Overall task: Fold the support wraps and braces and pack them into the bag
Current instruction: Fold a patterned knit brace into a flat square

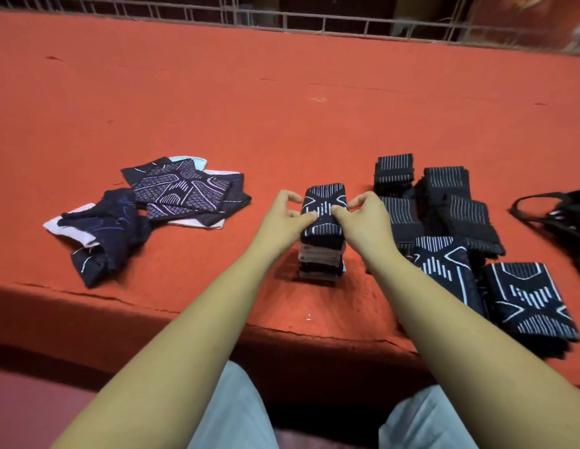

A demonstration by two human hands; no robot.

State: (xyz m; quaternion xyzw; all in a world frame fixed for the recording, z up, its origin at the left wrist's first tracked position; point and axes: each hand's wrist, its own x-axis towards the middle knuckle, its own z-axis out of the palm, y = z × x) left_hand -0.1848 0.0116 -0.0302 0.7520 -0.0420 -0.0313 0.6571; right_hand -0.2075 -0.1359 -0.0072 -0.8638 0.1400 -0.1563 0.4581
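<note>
Your left hand (283, 222) and right hand (363, 220) each pinch the white-striped folded brace (324, 196) topping the stack (321, 260) near the orange table's (282, 108) front edge. Unfolded wraps (181, 189) lie left, the black bag (570, 218) far right.

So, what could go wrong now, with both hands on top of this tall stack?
1. The stack is tall and narrow and stands near the front edge of the table; it may topple, perhaps off the table, when released.
2. The left hand and right hand pinch only the top brace; a lift would likely take that piece alone.
3. The bag lies far right, beyond the folded piles; carrying the stack there might knock them.
</note>
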